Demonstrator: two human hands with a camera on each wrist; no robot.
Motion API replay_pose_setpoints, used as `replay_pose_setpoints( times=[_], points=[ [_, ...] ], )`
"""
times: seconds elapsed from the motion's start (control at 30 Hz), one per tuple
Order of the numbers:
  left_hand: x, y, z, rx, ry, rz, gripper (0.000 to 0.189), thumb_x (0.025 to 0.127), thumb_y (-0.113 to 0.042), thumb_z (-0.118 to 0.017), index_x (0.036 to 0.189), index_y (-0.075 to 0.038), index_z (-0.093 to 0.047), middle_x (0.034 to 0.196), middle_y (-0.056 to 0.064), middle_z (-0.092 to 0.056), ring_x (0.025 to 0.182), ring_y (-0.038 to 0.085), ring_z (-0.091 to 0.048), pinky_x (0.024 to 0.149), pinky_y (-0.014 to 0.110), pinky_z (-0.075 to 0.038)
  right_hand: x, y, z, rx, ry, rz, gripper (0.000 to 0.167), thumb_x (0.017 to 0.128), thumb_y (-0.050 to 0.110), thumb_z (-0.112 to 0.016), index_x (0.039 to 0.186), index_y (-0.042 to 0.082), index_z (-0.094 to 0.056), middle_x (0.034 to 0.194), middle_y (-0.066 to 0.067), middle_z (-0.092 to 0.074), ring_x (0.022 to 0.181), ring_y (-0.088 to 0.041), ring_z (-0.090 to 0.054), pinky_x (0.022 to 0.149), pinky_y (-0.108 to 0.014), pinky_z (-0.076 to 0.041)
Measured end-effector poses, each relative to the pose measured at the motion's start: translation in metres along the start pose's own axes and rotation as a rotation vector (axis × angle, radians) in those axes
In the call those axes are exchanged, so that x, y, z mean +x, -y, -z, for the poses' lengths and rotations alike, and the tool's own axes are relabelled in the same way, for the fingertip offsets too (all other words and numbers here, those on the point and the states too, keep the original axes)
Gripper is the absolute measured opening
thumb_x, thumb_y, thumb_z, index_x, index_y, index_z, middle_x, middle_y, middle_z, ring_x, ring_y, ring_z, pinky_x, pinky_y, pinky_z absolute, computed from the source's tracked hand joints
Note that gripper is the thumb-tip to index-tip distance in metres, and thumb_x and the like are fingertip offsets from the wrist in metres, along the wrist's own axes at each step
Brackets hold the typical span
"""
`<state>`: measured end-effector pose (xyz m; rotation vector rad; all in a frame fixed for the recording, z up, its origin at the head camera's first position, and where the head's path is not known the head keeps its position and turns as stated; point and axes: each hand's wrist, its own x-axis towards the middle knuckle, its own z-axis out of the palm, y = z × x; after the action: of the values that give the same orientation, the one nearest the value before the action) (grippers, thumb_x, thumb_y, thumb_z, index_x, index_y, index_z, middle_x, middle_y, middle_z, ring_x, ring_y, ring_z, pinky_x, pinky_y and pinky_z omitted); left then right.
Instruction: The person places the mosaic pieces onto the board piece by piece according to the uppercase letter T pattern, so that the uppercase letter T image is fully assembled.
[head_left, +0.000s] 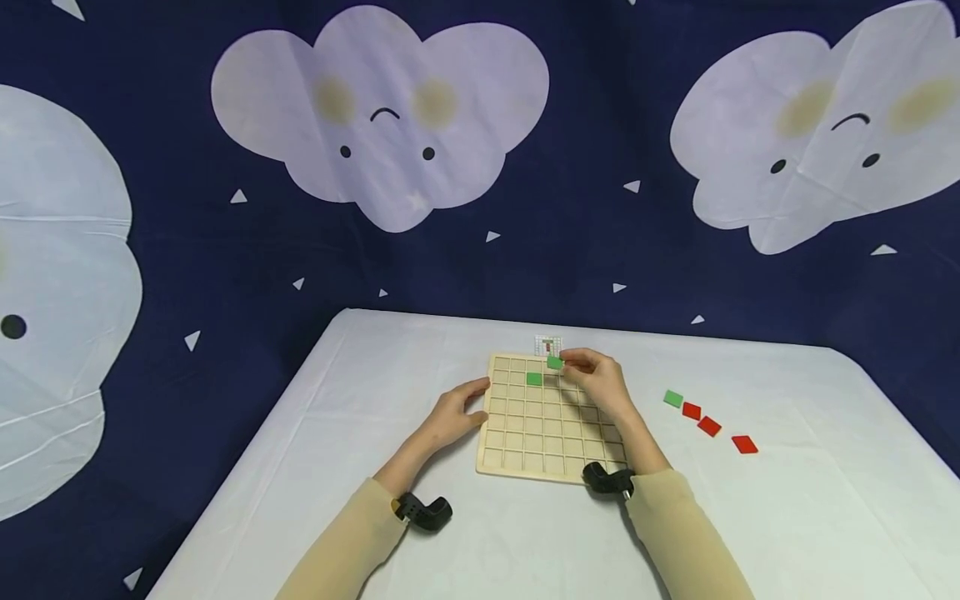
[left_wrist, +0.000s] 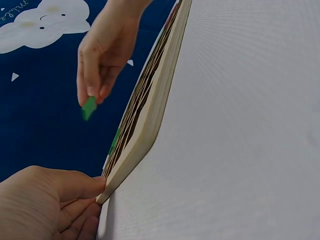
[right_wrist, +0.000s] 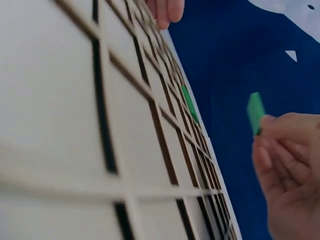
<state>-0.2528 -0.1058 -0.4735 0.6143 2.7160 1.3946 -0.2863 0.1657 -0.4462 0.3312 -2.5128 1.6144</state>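
Note:
A pale wooden grid board lies on the white table. Against its left edge rest the thumb and fingers of my left hand, loosely extended and spread apart. My right hand pinches a green square tile between thumb and fingertips, above the far edge of the board. The right wrist view shows this tile tilted and held clear of the grid. Another green tile sits in a cell of the second row from the far side.
Right of the board lie a green tile and three red tiles, loosely in a line. A small printed card with a grid pattern is just behind the board. A dark blue cloth with clouds hangs behind the table.

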Motion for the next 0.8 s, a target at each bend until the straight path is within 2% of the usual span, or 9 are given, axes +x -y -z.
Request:
replay_pose_setpoints(
  times=[0.2, 0.33, 0.57, 0.8],
  points=[
    [0.0, 0.001, 0.0, -0.006, 0.004, 0.005, 0.059, 0.084, -0.002, -0.065, 0.138, 0.003, -0.043, 0.136, 0.016, -0.049, 0.128, 0.028, -0.043, 0.107, 0.036, -0.034, -0.001, -0.017, -0.009, -0.068, 0.04, -0.012, 0.025, 0.087, 0.008, -0.068, 0.111, 0.002, -0.067, 0.102, -0.012, -0.068, 0.091, -0.026, -0.064, 0.079, -0.034, -0.054],
    [0.001, 0.001, -0.001, -0.008, 0.003, 0.01, 0.059, 0.084, -0.002, -0.065, 0.138, 0.003, -0.042, 0.135, 0.016, -0.049, 0.127, 0.027, -0.044, 0.106, 0.035, -0.035, -0.002, -0.023, -0.012, -0.101, 0.036, 0.011, 0.025, 0.086, 0.005, -0.068, 0.111, 0.001, -0.067, 0.101, -0.012, -0.068, 0.09, -0.025, -0.064, 0.077, -0.034, -0.054],
    [0.001, 0.0, -0.001, -0.006, 0.004, 0.015, 0.059, 0.084, -0.002, -0.065, 0.138, 0.003, -0.042, 0.135, 0.016, -0.05, 0.128, 0.027, -0.043, 0.106, 0.035, -0.035, -0.002, -0.023, -0.013, -0.151, 0.021, 0.066, 0.026, 0.083, -0.001, -0.068, 0.109, -0.001, -0.067, 0.102, -0.014, -0.067, 0.089, -0.027, -0.064, 0.076, -0.034, -0.055],
    [0.0, 0.0, -0.001, -0.01, -0.001, 0.015, 0.059, 0.084, -0.002, -0.065, 0.138, 0.003, -0.042, 0.135, 0.015, -0.05, 0.128, 0.026, -0.043, 0.106, 0.035, -0.035, -0.001, -0.023, -0.014, -0.175, 0.029, 0.07, 0.027, 0.084, 0.001, -0.068, 0.111, 0.0, -0.067, 0.103, -0.014, -0.067, 0.09, -0.026, -0.065, 0.079, -0.036, -0.055]
  ],
)
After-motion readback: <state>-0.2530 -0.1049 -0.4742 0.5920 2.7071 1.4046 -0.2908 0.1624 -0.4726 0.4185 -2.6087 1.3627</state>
